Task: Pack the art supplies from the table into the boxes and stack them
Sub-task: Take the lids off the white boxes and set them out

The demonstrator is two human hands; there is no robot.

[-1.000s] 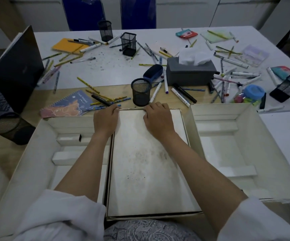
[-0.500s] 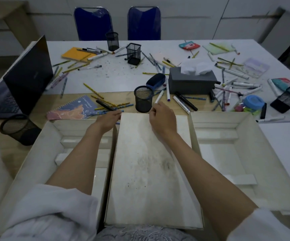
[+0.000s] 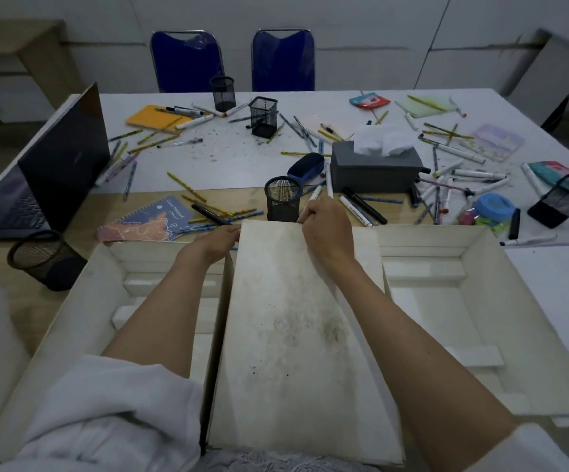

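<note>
A stained white box lid (image 3: 296, 328) stands tilted toward me between two open white boxes, one on the left (image 3: 82, 301) and one on the right (image 3: 480, 301). My left hand (image 3: 216, 241) grips the lid's far left corner. My right hand (image 3: 327, 229) grips its far edge near the middle, fingers curled over the rim. Several pencils and markers (image 3: 460, 175) lie scattered over the table (image 3: 235, 155) beyond. A blue notebook (image 3: 150, 219) lies just past the left box.
A round mesh pen cup (image 3: 282, 198) stands right behind the lid. Another mesh cup (image 3: 43, 258) lies on its side at the left by an open laptop (image 3: 48, 175). A grey tissue box (image 3: 375, 165), further mesh cups and two blue chairs (image 3: 232, 59) are farther back.
Both hands have raised the lid's far edge, tipping it up toward me from flat. My head has lifted, showing more of the table and chairs.
</note>
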